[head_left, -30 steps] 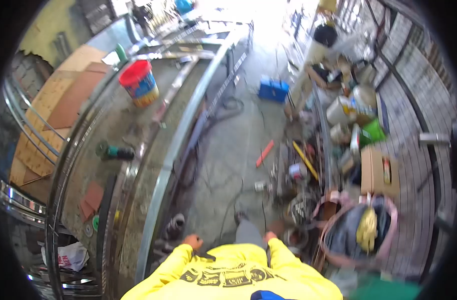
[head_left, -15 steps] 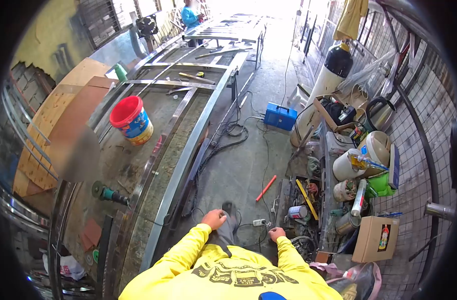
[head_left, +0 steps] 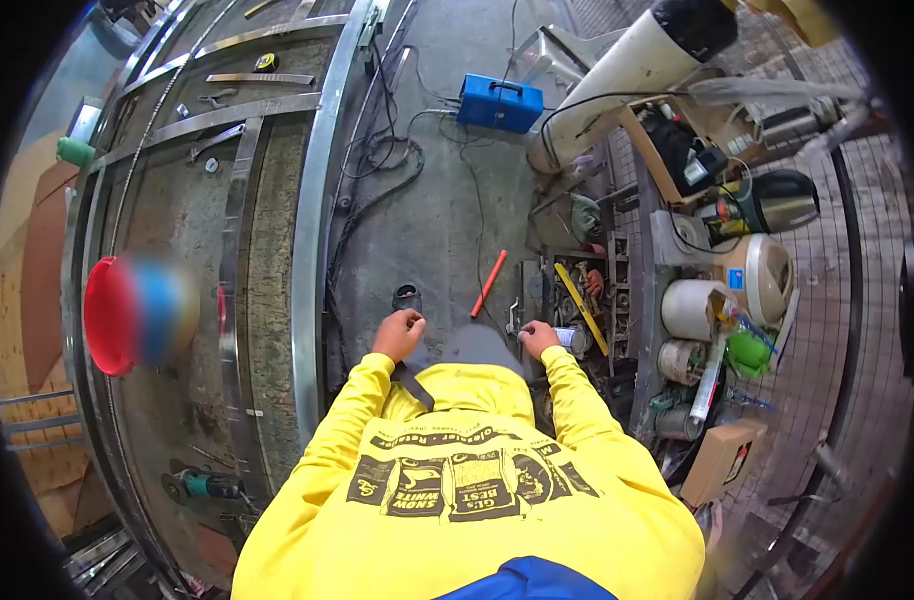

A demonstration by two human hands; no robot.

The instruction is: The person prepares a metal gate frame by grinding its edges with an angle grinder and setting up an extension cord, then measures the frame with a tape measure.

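My left hand [head_left: 399, 335] is raised in front of my yellow shirt [head_left: 457, 440], its fingers curled together. Whether it holds anything is too small to tell. Just beyond it a dark shoe [head_left: 407, 298] shows on the floor. My right hand [head_left: 539, 338] is half closed beside a white-labelled can [head_left: 574, 342], and its fingertips cannot be made out well. An orange-red tube [head_left: 489, 284] lies on the floor between and beyond my hands. A yellow bar [head_left: 581, 308] rests among tools to the right.
A metal frame [head_left: 310, 220] runs along the left, with a red bucket [head_left: 107, 318], an angle grinder [head_left: 207, 485] and a tape measure [head_left: 266, 62]. Ahead are a blue case [head_left: 500, 103], cables and a gas cylinder [head_left: 617, 85]. Paint containers [head_left: 689, 309] and a cardboard box [head_left: 719, 462] stand right.
The view has tilted down and shifted, so the person in the distance is out of sight. Both hands appear higher in the picture, the left away from the leg it was over.
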